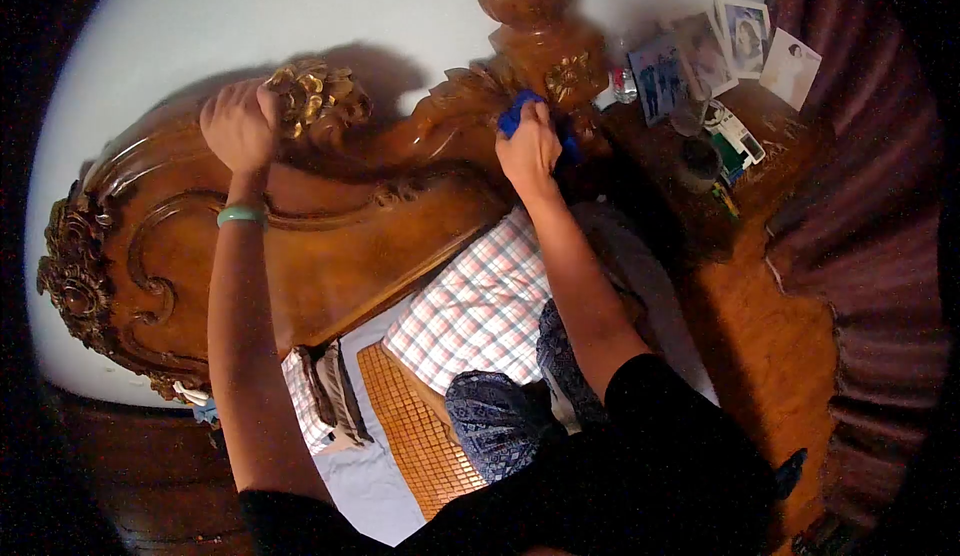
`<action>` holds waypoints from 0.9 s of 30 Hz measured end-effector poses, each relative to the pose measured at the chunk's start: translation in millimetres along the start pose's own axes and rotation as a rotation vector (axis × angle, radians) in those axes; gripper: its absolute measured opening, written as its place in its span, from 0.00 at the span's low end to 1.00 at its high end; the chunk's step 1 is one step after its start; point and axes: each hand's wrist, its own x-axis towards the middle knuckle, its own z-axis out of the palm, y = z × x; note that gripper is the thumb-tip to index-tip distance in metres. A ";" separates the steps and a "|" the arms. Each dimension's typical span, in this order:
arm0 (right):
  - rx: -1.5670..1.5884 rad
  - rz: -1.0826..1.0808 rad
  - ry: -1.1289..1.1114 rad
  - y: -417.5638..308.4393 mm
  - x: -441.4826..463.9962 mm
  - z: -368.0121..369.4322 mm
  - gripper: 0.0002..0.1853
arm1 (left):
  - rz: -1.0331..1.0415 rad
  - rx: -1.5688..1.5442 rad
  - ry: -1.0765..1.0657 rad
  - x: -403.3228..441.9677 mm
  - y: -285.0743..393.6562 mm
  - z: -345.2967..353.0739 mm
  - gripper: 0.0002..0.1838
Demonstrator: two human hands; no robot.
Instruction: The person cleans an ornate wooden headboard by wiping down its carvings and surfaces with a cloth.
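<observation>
A carved wooden headboard [330, 266] with glossy brown panels spans the head view. My left hand [240, 126], with a green bangle [241, 214] on the wrist, is wrapped over its top edge beside a gold-coloured carved ornament [318, 98]. My right hand [530, 151] is closed on a blue cloth [521, 114]. It presses the cloth against the leafy carving near the headboard's right post [545, 31]. Part of the cloth is hidden under the fingers.
Below lie a checked pillow [480, 301], a bamboo mat [410, 426] and my knees in patterned trousers [495, 421]. A bedside table [790, 146] at right holds photos [745, 36], a dark cup [700, 161] and small items. A purple curtain [860, 236] hangs beyond.
</observation>
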 end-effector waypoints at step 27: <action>0.134 0.099 0.235 17.4 -23.9 31.4 0.28 | 0.001 -0.032 0.051 -2.0 -0.5 2.6 0.14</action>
